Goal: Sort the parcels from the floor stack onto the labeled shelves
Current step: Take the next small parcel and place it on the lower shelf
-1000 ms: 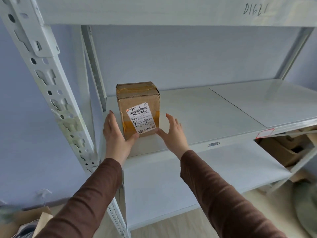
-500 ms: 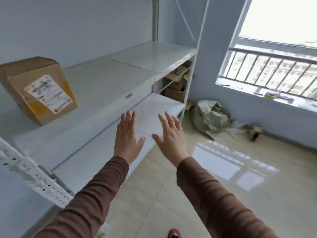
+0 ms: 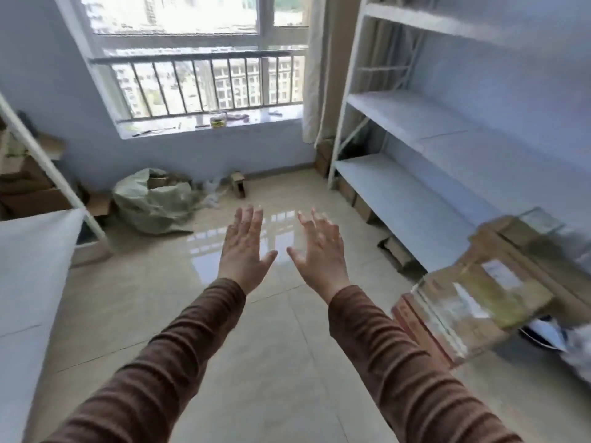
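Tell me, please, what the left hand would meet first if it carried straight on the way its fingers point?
Nothing close: the left hand points over bare floor toward the wall under the window; depth is unclear.

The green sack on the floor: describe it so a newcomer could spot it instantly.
Start at the window on the far wall and drop to the floor below its left half. The green sack slumps there, open-topped with cardboard showing inside. Unlike the small box standing to its right, it is soft, crumpled and pale green.

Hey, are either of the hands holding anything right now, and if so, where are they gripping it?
Nothing is held. The left hand and right hand are both empty, fingers spread, above the floor.
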Demonstrator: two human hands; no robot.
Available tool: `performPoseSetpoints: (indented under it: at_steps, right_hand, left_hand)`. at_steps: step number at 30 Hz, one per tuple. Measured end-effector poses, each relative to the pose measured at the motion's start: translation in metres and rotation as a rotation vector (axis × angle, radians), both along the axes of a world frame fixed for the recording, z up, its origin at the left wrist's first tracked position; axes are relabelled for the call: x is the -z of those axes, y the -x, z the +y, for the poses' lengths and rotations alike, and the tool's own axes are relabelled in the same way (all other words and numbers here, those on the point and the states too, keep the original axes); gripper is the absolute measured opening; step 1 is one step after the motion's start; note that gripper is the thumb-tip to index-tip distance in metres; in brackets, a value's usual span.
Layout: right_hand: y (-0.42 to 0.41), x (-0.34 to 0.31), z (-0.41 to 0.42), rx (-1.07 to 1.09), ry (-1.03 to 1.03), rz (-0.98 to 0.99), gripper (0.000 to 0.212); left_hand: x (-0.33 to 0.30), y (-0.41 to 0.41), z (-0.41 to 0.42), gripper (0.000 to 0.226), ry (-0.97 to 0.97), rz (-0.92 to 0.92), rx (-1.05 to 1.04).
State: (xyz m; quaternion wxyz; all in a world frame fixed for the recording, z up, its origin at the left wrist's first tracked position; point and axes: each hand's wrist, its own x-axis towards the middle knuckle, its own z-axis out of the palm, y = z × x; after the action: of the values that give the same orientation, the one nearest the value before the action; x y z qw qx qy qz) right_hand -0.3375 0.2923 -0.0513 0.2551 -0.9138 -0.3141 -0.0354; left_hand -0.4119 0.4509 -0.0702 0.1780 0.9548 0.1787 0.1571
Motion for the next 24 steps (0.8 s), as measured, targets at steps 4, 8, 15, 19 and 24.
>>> performPoseSetpoints:
  at_steps: [4, 8, 15, 19, 24]
  right_hand:
    - [-0.067, 0.016, -0.132, 0.203, 0.023, 0.025, 0.073]
    - [-0.115, 0.033, -0.249, 0.386, 0.028, 0.068, 0.073]
    - [-0.152, 0.054, -0.380, 0.616, -0.028, 0.144, 0.069]
    - [-0.170, 0.068, -0.417, 0.722, -0.091, 0.267, 0.073]
    - [-0.218, 0.077, -0.433, 0.844, -0.251, 0.346, 0.068]
  left_hand:
    - [0.013, -0.101, -0.119, 0.093, 0.047, 0.030, 0.211]
    - [0.027, -0.179, -0.230, 0.092, 0.122, 0.083, 0.388]
    - [0.039, -0.258, -0.356, 0.086, 0.182, 0.156, 0.624]
    - [0.053, -0.295, -0.392, 0.084, 0.225, 0.233, 0.694]
    - [0.075, -0.359, -0.411, 0.082, 0.306, 0.296, 0.755]
